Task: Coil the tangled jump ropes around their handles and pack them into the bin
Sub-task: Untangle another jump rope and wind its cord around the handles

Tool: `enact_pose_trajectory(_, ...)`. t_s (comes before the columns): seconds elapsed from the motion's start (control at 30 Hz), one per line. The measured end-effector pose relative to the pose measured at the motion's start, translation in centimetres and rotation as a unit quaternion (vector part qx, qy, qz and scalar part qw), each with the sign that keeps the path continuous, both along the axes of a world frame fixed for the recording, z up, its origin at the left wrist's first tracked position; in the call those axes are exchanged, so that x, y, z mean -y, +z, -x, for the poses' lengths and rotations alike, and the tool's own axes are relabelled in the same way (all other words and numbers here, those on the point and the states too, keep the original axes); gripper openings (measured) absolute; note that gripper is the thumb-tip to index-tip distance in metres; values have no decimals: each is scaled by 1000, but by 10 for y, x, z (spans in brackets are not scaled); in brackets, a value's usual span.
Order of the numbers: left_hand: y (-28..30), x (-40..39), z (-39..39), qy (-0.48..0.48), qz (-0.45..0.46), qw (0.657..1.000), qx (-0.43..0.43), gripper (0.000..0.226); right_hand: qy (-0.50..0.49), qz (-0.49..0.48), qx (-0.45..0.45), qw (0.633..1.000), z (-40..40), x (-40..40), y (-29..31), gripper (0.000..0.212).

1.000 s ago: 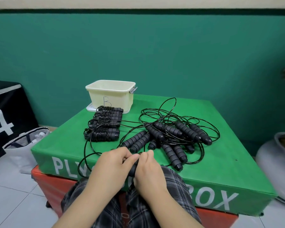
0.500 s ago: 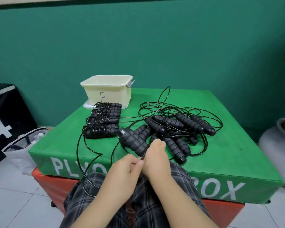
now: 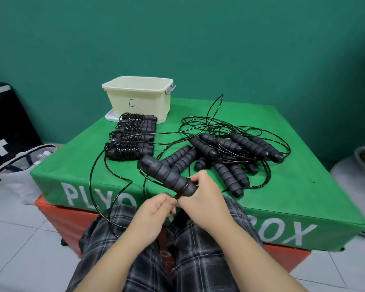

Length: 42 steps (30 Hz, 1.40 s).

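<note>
Gripping the near end of a pair of handles (image 3: 167, 175), the right hand (image 3: 202, 199) angles them up-left while the left hand (image 3: 154, 209), just beside, pinches the cord (image 3: 97, 165).

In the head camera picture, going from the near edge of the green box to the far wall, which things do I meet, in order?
Right hand gripping the held handles, left hand pinching the cord → loose tangled ropes and coiled ropes side by side → cream bin.
</note>
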State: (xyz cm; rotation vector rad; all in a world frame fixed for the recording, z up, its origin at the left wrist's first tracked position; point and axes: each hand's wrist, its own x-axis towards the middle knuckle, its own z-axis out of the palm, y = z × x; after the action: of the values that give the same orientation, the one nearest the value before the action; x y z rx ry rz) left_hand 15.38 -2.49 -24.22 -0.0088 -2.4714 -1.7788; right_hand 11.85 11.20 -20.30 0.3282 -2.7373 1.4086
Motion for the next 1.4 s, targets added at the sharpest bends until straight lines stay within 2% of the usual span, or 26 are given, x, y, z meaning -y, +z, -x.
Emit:
enact_pose_trajectory(0.07,-1,2,3,14,-1,999,-33,27,1,45,30,999,-2,-3,1,29)
enact_pose_trajectory(0.23,8,-7,0,-5,-113,993,-36,10,48,138,108,983,-8,-6,1,27)
enact_pose_trajectory(0.27,10,-8,-1,-7,-129,991,-35,11,57,170,119,977,-9,-6,2,26)
enact_pose_trajectory(0.37,13,-7,-2,4,-129,992,-16,35,58,241,138,959,-11,-5,5,31)
enact_pose_trajectory(0.53,14,-6,-8,-8,-118,993,-12,34,42,307,146,939,-11,-5,6,18)
enact_pose_trajectory(0.6,14,-8,-11,26,-103,994,-26,36,16,251,89,964,-11,-4,2,15)
enact_pose_trajectory(0.67,13,-9,-12,78,-72,994,-36,35,-3,165,-35,986,-10,-4,-7,15)
enact_pose_trajectory(0.73,11,-8,-13,112,-45,991,-53,27,-4,91,-131,987,-10,-2,-13,15)
enact_pose_trajectory(0.77,10,-7,-13,125,-29,990,-66,28,2,59,-150,987,-10,-1,-16,27)
enact_pose_trajectory(0.83,8,-5,-12,145,13,985,-92,33,29,18,-137,990,-10,0,-17,57)
enact_pose_trajectory(0.9,9,-2,-12,154,30,982,-103,24,61,-18,-121,991,-11,1,-16,74)
enact_pose_trajectory(1.0,9,-1,-15,152,61,980,-114,21,57,-58,-127,989,-11,3,-16,90)
enact_pose_trajectory(1.1,6,1,-15,139,66,981,-121,20,38,-94,-118,988,-9,2,-15,95)
enact_pose_trajectory(1.17,6,2,-14,128,60,981,-130,22,43,-103,-93,989,-8,1,-13,89)
enact_pose_trajectory(1.3,5,5,-11,111,47,982,-146,27,47,-93,-55,993,-6,-1,-12,58)
enact_pose_trajectory(1.4,7,5,-9,83,27,985,-148,32,31,-22,-51,998,-5,-4,-9,7)
